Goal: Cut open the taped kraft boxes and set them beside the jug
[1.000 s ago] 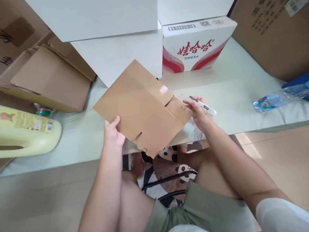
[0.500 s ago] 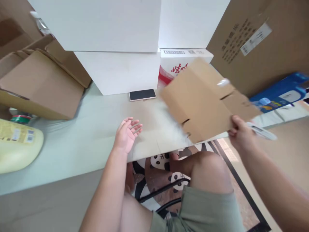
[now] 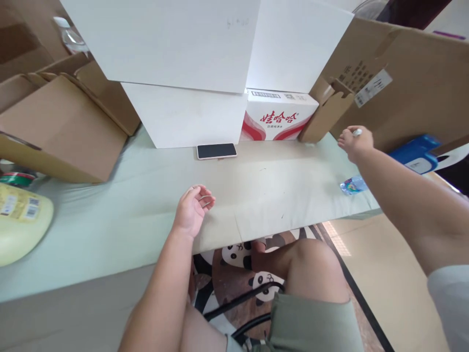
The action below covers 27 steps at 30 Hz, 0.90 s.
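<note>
My left hand (image 3: 194, 209) is over the table (image 3: 256, 190) near its front edge, palm turned inward and fingers loosely curled apart, with nothing in it. At the right, my right hand (image 3: 356, 143) is closed around a slim white tool, apparently a utility knife (image 3: 357, 132); only its white end shows above the fist. Just beyond that hand, a folded piece of cardboard (image 3: 324, 115) stands upright against the large brown carton, apart from the fingers. A phone (image 3: 217, 151) lies screen up by the white boxes.
White boxes (image 3: 183, 117) and a red-and-white carton (image 3: 276, 117) line the back. An open cardboard box (image 3: 66, 122) and a yellow jug (image 3: 25, 225) stand left. To the right are a large brown carton (image 3: 414, 93), a blue container (image 3: 415, 151) and a clear bottle (image 3: 353, 186).
My right hand has moved away from me and let go of the cardboard, which now stands by the large carton. The white tool remains in that hand. My left hand has barely moved.
</note>
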{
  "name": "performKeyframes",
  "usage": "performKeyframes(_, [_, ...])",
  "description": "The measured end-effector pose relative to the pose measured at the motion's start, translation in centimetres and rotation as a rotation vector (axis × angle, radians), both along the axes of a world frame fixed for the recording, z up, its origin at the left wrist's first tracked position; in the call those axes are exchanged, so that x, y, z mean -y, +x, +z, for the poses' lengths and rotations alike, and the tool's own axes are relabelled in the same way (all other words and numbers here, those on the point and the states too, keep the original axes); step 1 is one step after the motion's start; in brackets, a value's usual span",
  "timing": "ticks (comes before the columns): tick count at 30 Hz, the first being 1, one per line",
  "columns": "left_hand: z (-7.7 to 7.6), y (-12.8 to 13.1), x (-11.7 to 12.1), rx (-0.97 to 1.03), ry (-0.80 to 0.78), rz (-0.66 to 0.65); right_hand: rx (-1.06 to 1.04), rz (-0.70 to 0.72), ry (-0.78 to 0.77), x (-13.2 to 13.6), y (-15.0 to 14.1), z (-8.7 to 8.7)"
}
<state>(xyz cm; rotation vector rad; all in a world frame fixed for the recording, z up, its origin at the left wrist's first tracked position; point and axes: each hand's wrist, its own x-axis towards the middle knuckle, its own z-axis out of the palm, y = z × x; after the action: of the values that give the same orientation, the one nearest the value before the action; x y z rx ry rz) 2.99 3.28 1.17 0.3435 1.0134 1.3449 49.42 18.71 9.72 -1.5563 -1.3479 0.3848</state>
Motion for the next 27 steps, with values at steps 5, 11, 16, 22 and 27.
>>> performKeyframes(5, [0.3, -0.8, -0.2, 0.037, 0.007, 0.034, -0.074, -0.117, -0.117, -0.3, -5.3, -1.7])
performKeyframes(11, [0.4, -2.0, 0.1, 0.118, 0.016, 0.088, 0.028, 0.169, -0.315, 1.2, -16.5, -3.9])
performKeyframes(16, [0.7, -4.0, 1.0, 0.186, 0.028, 0.230, 0.156, 0.489, -0.179, 1.0, -30.3, -4.4])
performKeyframes(22, [0.9, -6.6, 1.7, 0.211, 0.033, 0.399, 0.419, 1.088, 0.037, 3.9, -49.4, -2.4])
performKeyframes(27, [0.7, -8.0, 2.1, 0.212, 0.059, 0.444, 0.594, 1.191, 0.283, 5.8, -59.6, -0.5])
